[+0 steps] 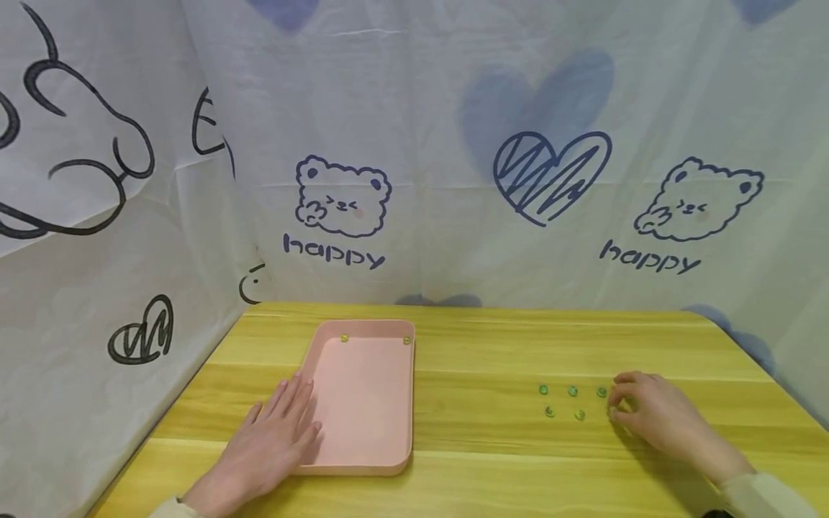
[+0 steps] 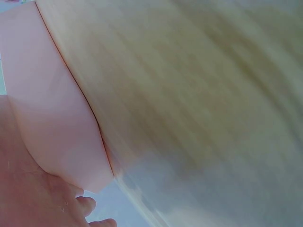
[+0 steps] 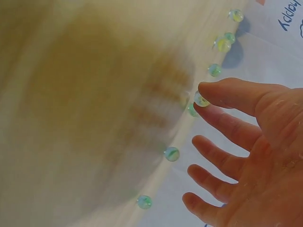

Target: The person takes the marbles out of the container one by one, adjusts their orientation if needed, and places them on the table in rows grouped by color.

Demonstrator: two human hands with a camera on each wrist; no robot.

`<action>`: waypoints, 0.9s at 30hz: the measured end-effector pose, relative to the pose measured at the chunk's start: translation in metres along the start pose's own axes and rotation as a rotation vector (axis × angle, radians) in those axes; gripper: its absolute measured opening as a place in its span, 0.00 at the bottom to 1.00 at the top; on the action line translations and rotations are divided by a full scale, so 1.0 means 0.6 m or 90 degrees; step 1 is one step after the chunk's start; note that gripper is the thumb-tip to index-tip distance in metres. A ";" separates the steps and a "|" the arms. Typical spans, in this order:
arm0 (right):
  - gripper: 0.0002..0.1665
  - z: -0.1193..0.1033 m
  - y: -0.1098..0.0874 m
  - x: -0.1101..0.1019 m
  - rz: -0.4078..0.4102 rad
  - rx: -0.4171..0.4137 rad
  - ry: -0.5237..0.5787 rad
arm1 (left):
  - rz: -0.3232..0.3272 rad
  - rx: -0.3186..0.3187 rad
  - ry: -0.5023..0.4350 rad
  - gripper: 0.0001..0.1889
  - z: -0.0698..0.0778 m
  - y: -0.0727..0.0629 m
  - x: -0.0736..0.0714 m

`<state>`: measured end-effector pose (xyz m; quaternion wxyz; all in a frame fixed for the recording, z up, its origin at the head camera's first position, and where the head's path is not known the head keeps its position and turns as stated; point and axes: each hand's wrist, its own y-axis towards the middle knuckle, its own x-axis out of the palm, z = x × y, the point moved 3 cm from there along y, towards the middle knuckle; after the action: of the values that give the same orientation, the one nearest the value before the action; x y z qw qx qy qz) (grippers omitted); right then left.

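Observation:
My right hand (image 1: pixel 654 417) is low over the right side of the table. In the right wrist view, its thumb and index finger pinch a clear glass marble (image 3: pixel 202 98) with a coloured swirl, while the other fingers spread apart. Several green-swirled marbles (image 1: pixel 573 391) lie in two loose rows just left of this hand. Another marble (image 3: pixel 172 153) shows below the fingertips in the right wrist view. My left hand (image 1: pixel 268 439) lies with straight fingers over the left wall of a pink tray (image 1: pixel 359 470). The left wrist view shows the palm against the tray's side (image 2: pixel 52 94).
Two small yellow marbles (image 1: pixel 345 338) sit at the far end inside the tray. The wooden table (image 1: pixel 479 432) extends between the tray and the loose marbles. A white cloth (image 1: pixel 427 144) with drawn bears and hearts hangs behind the table and along its left side.

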<state>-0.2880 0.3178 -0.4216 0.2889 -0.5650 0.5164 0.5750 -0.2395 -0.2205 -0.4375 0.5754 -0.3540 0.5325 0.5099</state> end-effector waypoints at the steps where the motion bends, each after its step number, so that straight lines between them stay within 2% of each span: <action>1: 0.07 0.001 0.000 0.002 -0.001 0.000 0.000 | -0.001 -0.001 0.000 0.36 0.000 0.000 0.000; 13: 0.06 0.007 -0.004 0.010 -0.037 0.014 0.020 | -0.011 -0.002 -0.002 0.36 -0.002 0.001 0.002; 22: 0.06 0.003 -0.006 0.011 -0.030 0.014 0.016 | -0.021 -0.011 -0.011 0.36 -0.003 0.002 0.005; 27: 0.06 0.003 -0.007 0.011 -0.022 0.016 0.019 | -0.008 -0.005 -0.009 0.36 -0.003 0.003 0.005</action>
<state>-0.2861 0.3188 -0.4290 0.2981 -0.5785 0.5178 0.5552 -0.2418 -0.2213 -0.4402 0.5811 -0.3561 0.5237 0.5111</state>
